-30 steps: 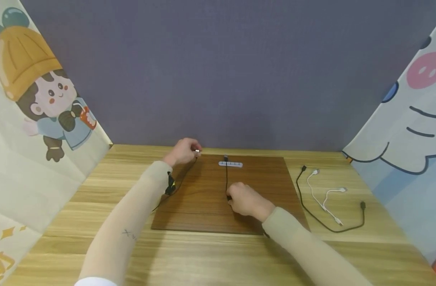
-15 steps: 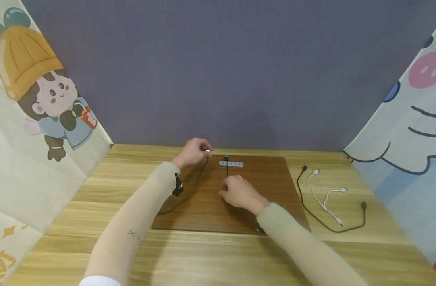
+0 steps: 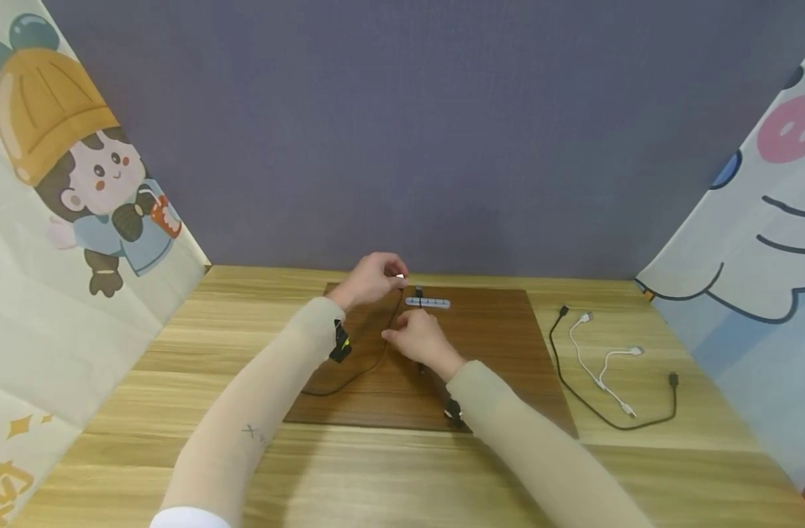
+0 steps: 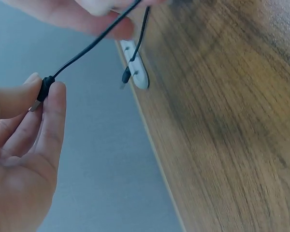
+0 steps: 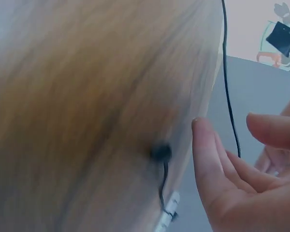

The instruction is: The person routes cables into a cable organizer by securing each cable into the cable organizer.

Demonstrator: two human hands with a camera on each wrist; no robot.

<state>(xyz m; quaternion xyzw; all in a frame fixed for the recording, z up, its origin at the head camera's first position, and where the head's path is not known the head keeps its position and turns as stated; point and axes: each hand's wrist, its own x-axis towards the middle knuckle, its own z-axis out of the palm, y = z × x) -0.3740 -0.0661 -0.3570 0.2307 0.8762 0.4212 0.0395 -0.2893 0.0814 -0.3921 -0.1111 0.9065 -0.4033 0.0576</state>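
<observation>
- Far left of the head view: a pale printed sheet (image 3: pixel 20 315) carries a cartoon figure in a yellow hat.
- Centre, left of the strip: the left hand (image 3: pixel 371 280) pinches the plug (image 4: pixel 46 88) of a black cable (image 4: pixel 93 45) between thumb and fingers, with no gap beyond the plug's own thickness. The metal tip shows in the left wrist view.
- The black cable drops from that plug and curves toward the lower left, over the brown board (image 3: pixel 501 352).
- Centre of the head view: the right hand (image 3: pixel 418 337) is above the board. Its thumb and forefinger are parted in the right wrist view, with no grip visible; the cable passes behind the gap. Contact with it cannot be confirmed.
- Just above the right hand: a white holder strip (image 3: pixel 435 303) lies near the board's far edge. A second black cable (image 4: pixel 140 41) crosses it near its left end.
- Right of the frame, on the counter (image 3: pixel 640 477): a third black cable (image 3: pixel 577 396) lies in a bend, partly around a white branched cable (image 3: pixel 600 383).
- Far right: another printed sheet (image 3: pixel 712 308) stands beside the counter.
</observation>
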